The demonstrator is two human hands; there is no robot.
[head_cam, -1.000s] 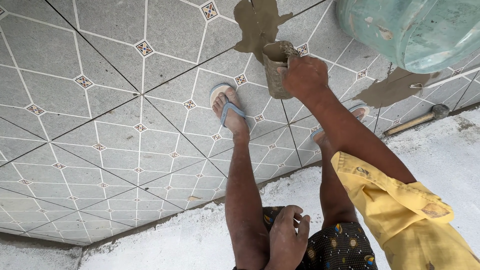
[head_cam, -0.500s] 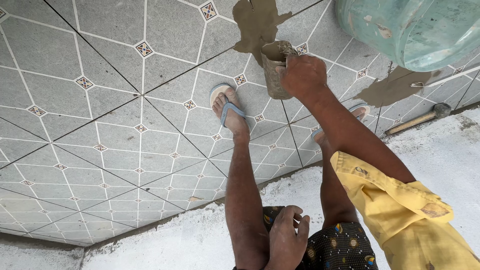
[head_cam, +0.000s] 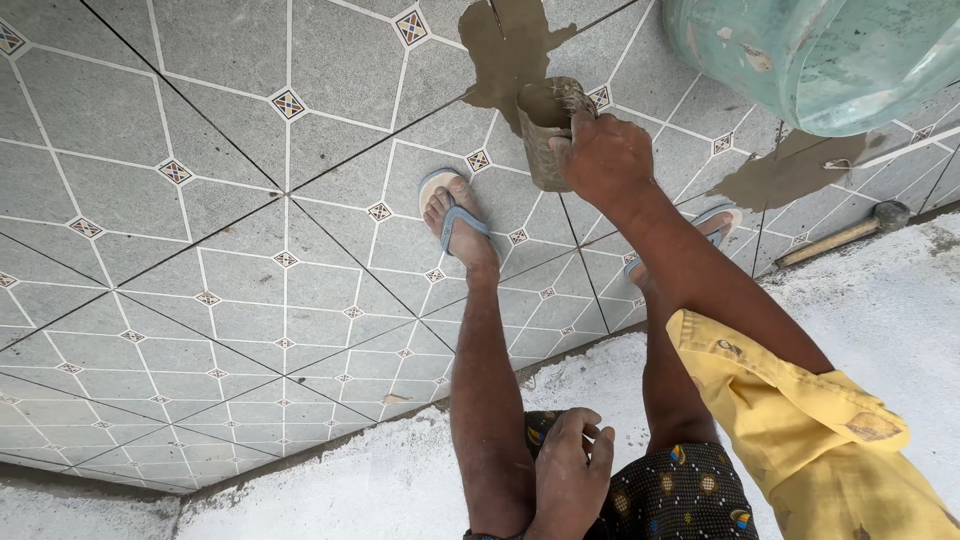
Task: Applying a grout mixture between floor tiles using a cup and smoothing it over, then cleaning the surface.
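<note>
My right hand [head_cam: 603, 157] grips the rim of a small mud-caked cup [head_cam: 548, 130] held out over the grey patterned tile floor [head_cam: 230, 230]. Brown wet slurry [head_cam: 508, 45] lies spread on the tiles just beyond the cup. My left hand [head_cam: 570, 478] rests curled against my left knee at the bottom, holding nothing. My feet wear blue sandals: one [head_cam: 452, 214] stands on the tiles below the cup, the other [head_cam: 712, 226] is partly hidden behind my right arm in its yellow sleeve [head_cam: 800, 420].
A pale green plastic bucket [head_cam: 820, 55] fills the top right corner. Another brown slurry patch [head_cam: 790, 170] lies under it. A hammer with a wooden handle [head_cam: 840, 235] lies at the right edge of the tiles. Rough white cement floor [head_cam: 880, 320] borders the tiles.
My right hand with the cup has shifted very slightly; everything else is the same.
</note>
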